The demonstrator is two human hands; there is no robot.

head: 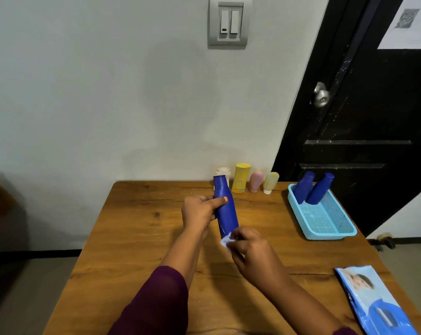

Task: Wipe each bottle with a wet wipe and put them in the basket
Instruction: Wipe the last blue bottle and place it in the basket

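My left hand grips a blue bottle around its middle and holds it tilted above the wooden table. My right hand pinches a crumpled white wet wipe against the bottle's lower end. Two more blue bottles lean in the far end of the light blue basket at the right. Against the wall stand a white bottle, a yellow bottle, a pink bottle and a pale yellow bottle.
A blue wet-wipe pack lies at the table's near right corner. A black door with a metal knob stands behind the basket. The grey wall carries a switch plate. Floor shows to the left of the table.
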